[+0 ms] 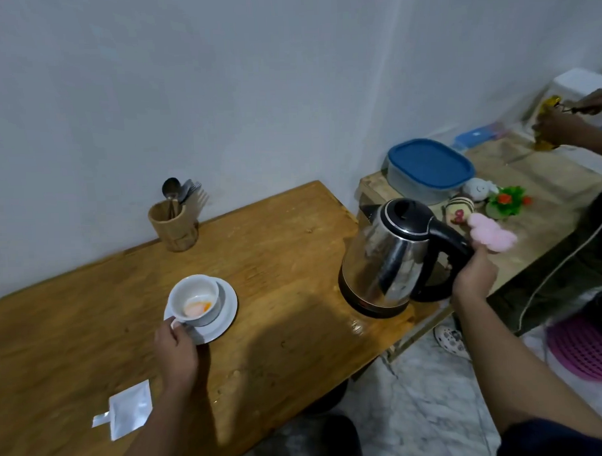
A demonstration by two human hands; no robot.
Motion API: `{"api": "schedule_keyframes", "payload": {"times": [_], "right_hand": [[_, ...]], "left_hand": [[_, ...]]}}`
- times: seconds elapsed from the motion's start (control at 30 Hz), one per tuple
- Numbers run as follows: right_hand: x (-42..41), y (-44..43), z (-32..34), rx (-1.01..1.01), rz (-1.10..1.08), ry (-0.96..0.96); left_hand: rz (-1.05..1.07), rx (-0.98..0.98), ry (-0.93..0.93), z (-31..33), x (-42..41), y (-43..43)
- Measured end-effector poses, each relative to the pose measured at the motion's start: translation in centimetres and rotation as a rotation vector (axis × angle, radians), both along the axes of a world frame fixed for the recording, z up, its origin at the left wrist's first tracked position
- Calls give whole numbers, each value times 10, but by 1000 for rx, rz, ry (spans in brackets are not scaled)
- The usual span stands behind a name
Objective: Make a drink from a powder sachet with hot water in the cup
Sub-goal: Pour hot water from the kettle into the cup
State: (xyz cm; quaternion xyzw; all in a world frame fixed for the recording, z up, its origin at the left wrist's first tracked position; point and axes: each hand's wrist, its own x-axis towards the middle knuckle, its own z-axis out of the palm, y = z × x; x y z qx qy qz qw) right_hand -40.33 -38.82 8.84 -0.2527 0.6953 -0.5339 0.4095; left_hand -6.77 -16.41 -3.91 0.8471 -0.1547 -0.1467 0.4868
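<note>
Firmly closed right hand (473, 273) around kettle (385, 252)

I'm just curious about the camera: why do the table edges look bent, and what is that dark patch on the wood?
Head view: the wide-angle lens bows the table edges and the wall corner; the dark patch is a soft shadow falling between the cup and the kettle; the kettle's steel shows bright glare streaks; the far right edge, beyond the blue-lidded box, is blurred.
</note>
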Motion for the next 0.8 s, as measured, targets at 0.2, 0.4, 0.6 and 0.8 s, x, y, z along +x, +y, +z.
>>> {"api": "schedule_keyframes", "payload": {"times": [0.2,0.4,0.6,0.8], "right_hand": [[10,-5,6,25,-99,-20],[27,-15,39,-70,-17,224],[56,-32,78,-206,145,305],[123,-24,90,-313,411,520]], "left_hand": [[8,20,27,0,-4,-1],[-29,46,7,3,1,2],[-35,36,32,12,2,3],[-68,36,119,17,8,8]]}}
